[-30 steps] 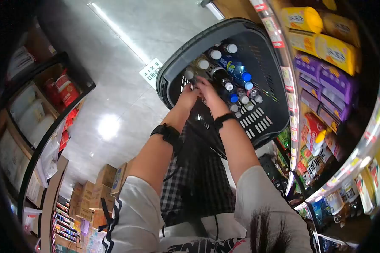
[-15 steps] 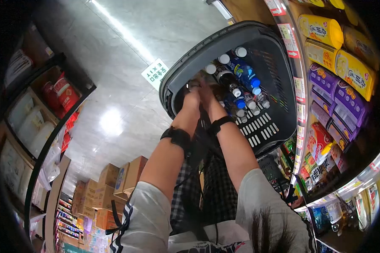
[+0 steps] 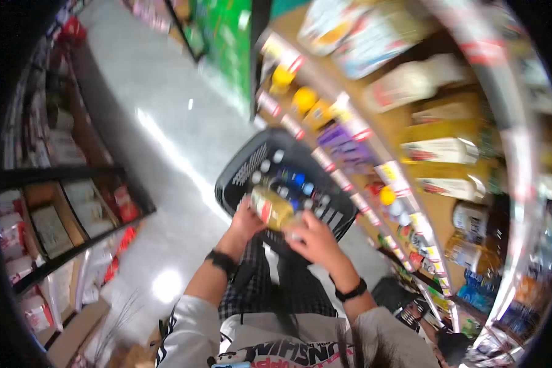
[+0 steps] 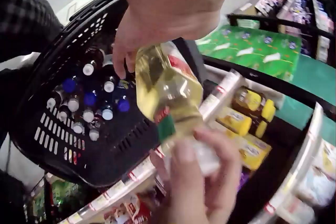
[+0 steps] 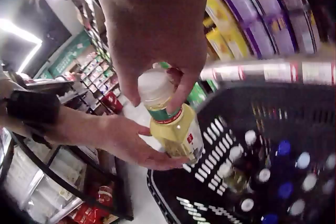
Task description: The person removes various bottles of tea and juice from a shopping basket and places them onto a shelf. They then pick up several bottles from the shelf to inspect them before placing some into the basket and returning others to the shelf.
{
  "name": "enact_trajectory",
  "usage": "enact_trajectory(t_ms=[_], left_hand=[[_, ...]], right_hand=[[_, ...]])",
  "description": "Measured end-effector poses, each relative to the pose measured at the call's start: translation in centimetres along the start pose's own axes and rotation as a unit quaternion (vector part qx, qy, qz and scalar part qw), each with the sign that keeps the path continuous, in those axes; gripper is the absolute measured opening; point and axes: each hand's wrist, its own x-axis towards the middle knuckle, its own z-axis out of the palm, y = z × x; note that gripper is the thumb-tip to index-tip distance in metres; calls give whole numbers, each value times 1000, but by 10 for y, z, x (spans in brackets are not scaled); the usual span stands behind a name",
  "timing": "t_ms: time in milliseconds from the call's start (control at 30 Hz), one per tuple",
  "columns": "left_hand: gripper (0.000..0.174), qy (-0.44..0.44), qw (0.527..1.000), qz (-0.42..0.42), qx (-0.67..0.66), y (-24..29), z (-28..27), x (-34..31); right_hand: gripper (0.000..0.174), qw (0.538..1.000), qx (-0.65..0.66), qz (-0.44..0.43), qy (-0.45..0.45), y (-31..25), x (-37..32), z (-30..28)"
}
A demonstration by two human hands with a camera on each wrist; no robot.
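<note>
A bottle of pale yellow liquid (image 3: 268, 207) with a white cap is held tilted over the basket. My left hand (image 3: 246, 222) grips its body near the base. At the other end, my right hand (image 3: 317, 240) pinches the cap and neck, seen closely in the right wrist view, where the cap (image 5: 156, 86) sits above a green neck band. Below is a black shopping basket (image 4: 113, 158) with slotted walls. Several drink bottles (image 4: 73, 100) with white or blue caps stand inside it, grouped toward one side.
A shelf with price strips runs along the basket's right side, bearing purple packs (image 5: 262, 16) and yellow packs (image 5: 223, 32). Large bottles of yellow liquid (image 3: 438, 150) lie on the shelf farther right. Another dark-framed shelf (image 3: 61, 230) stands across the aisle on the left.
Both hands were together down inside the basket; now they are higher and apart, holding the yellow bottle between them. The head view has swung, bringing more of the right-hand shelf in.
</note>
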Motion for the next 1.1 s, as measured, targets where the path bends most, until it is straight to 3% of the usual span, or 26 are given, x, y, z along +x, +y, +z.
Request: enact_trajectory(t_ms=[33, 100, 167, 233, 300, 367, 400, 433, 533, 600, 633, 700, 800, 833, 900, 933, 1000, 1100], left_hand=[[56, -11, 999, -2, 43, -3, 19, -23], [54, -122, 990, 29, 68, -21, 51, -69], [49, -245, 967, -5, 64, -52, 90, -110], [47, -236, 966, 0, 103, -82, 137, -166], [48, -289, 946, 21, 143, -108, 183, -206], [49, -332, 931, -6, 150, -123, 223, -254], [50, -341, 925, 15, 170, -132, 239, -275], [52, -353, 916, 39, 189, -140, 256, -293], [48, -337, 814, 189, 434, -156, 297, -348], [43, -330, 784, 245, 465, -159, 315, -363], [41, -324, 769, 271, 479, -162, 321, -370], [42, -386, 782, 293, 391, -171, 336, -385], [49, -434, 800, 258, 324, -168, 348, -404], [54, -482, 786, 233, 310, -166, 352, -407], [59, -494, 778, 214, 323, -166, 361, -423], [63, -478, 777, 233, 337, -166, 364, -424], [71, -445, 775, 267, 361, -165, 368, -425], [72, -385, 813, 271, 341, -167, 369, -411]], right_hand=[[22, 998, -8, -35, 53, -21, -24, -26], [24, 992, -4, -62, 108, -58, -70, -72], [30, 975, -12, -120, 187, -85, -117, -107], [32, 967, -36, -93, 236, -112, -164, -146], [32, 929, -49, -96, 355, -115, -200, -178], [31, 942, -29, -22, 333, -120, -238, -218], [29, 923, -5, -30, 383, -122, -252, -234], [35, 928, 4, -45, 369, -129, -266, -264], [41, 903, -32, -56, 426, -139, -286, -330], [46, 926, 29, -11, 376, -162, -302, -369], [35, 920, 60, -114, 370, -161, -304, -382], [34, 918, 235, -162, 277, -165, -316, -404], [55, 875, 339, -287, 196, -158, -323, -411], [59, 865, 337, -311, 204, -158, -324, -407], [70, 843, 339, -354, 222, -155, -323, -386], [79, 871, 326, -312, 193, -146, -321, -382], [77, 893, 300, -311, 126, -149, -326, -360], [76, 850, 367, -321, 198, -158, -321, -312]])
